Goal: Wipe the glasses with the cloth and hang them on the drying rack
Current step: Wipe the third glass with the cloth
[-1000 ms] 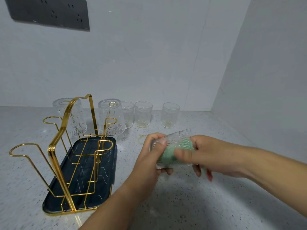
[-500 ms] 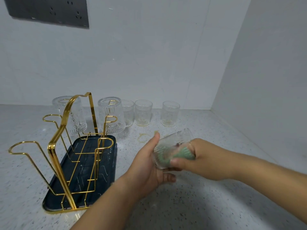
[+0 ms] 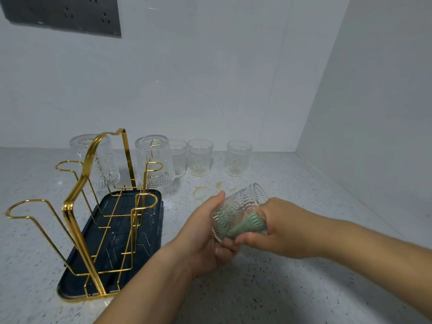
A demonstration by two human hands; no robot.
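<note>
Ribbed clear glass (image 3: 236,212) lies tilted between my hands, held above the counter (image 3: 280,288) near its middle. My left hand (image 3: 205,237) curls round one end of it, thumb on top. My right hand (image 3: 282,226) grips the green cloth (image 3: 249,226) against the other end. The cloth shows through the wall, but I cannot tell whether it sits inside. The gold rack (image 3: 77,206) stands on its dark tray (image 3: 149,230) toward the counter's left edge, apart from my hands. On its far pegs, upside down, sit the left hung glass (image 3: 100,162) and the right hung glass (image 3: 155,160). A row of glasses (image 3: 199,156) stands upright along the back edge. A yellowish ring stain (image 3: 201,191) marks the counter between that row and my hands.
</note>
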